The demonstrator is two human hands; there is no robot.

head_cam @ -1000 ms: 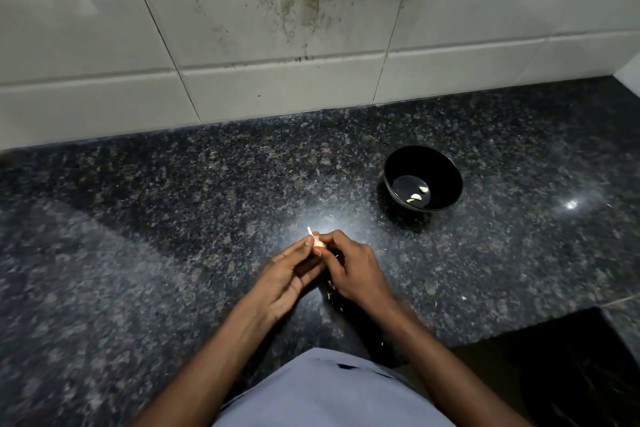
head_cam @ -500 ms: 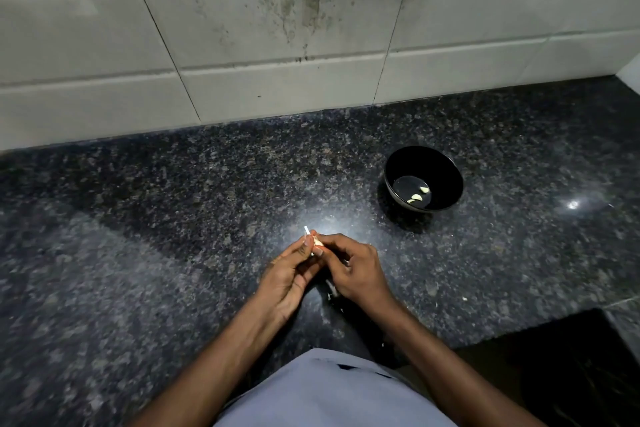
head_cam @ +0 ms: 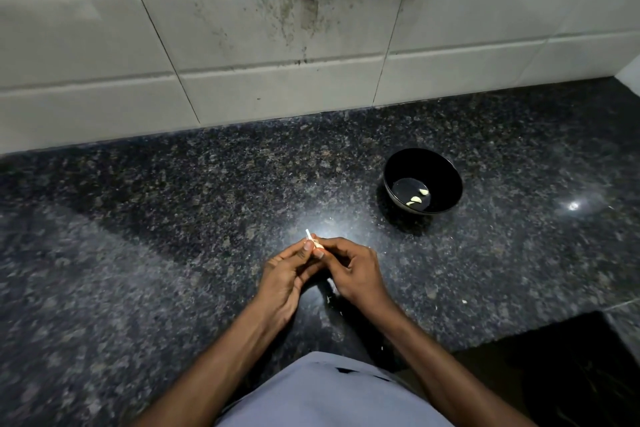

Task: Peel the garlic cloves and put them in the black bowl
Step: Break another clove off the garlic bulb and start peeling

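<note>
- A garlic clove is pinched between the fingertips of the left hand and right hand, above the granite counter.
- Fingers of both hands are curled and clamped on the clove; a strip of peel is seen sticking up.
- 2 peeled cloves are held in the black bowl, to the right of the hands and well apart from them.
- Skin scraps are scattered under the hands.

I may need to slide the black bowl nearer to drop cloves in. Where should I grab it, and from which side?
Pinch the near rim of the black bowl from above with the right hand, which is nearer. Its sides curve under, so the open rim gives the surest hold; keep fingers off the peeled cloves inside.
</note>
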